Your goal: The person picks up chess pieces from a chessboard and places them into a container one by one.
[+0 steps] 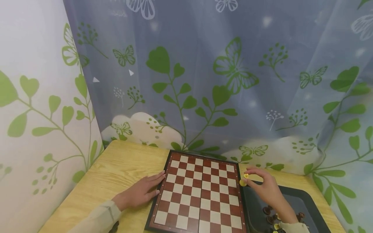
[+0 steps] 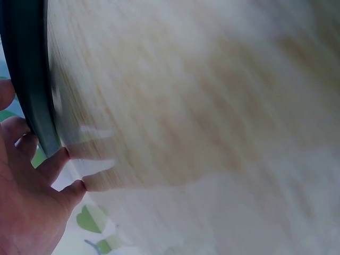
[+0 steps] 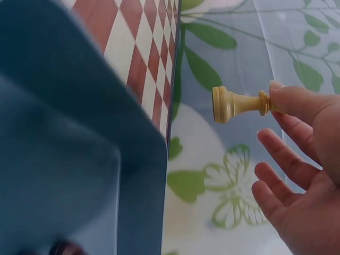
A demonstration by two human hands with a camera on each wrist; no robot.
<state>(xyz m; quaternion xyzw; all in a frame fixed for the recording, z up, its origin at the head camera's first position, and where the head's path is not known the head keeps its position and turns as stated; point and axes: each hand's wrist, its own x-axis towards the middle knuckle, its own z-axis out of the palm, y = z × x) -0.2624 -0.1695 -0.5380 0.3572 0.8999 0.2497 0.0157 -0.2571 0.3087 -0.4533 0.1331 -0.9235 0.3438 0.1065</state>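
A brown-and-cream checkered chessboard lies unfolded on the wooden table, its squares bare. My left hand rests at the board's left side, with extended fingers touching the dark edge in the left wrist view. Over the board's right border, my right hand pinches a cream chess piece by its top between thumb and forefinger. The piece is tilted on its side in the air, base pointing away from the hand. Its head is hidden by the fingertips, so its kind cannot be told.
A dark tray stands right of the board, close beside it. Several dark chess pieces and some yellowish ones lie in it, partly under the right forearm. A patterned curtain hangs behind the table, and another covers the left side.
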